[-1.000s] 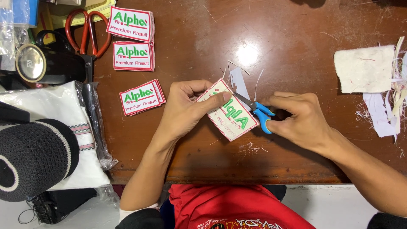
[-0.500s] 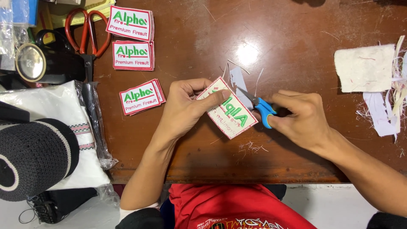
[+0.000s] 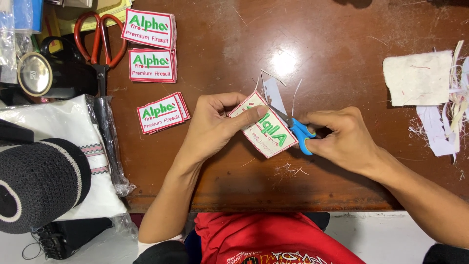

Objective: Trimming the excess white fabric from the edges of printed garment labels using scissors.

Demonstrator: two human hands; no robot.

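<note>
- Left hand [image 3: 212,128]: thumb and fingers pinch the embroidered patch [image 3: 263,126] along its left edge, holding it tilted just above the wooden table [image 3: 342,58]
- Right hand [image 3: 344,139]: fingers curled tight around the blue handles of the small snips [image 3: 293,128]; blades meet the patch's upper right edge
- Patch: white face, red border, green lettering; judged light, thin and semi-stiff from dense stitching, flexing but not flopping
- Grip advice: hold by the border near the cut line, keeping fingertips clear of the blades; loose threads at the edge look fragile
- Surroundings: three stacks of like patches [image 3: 161,113] lie well apart at upper left, beside red-handled scissors [image 3: 100,36]; fabric scraps [image 3: 417,78] rest at far right
</note>
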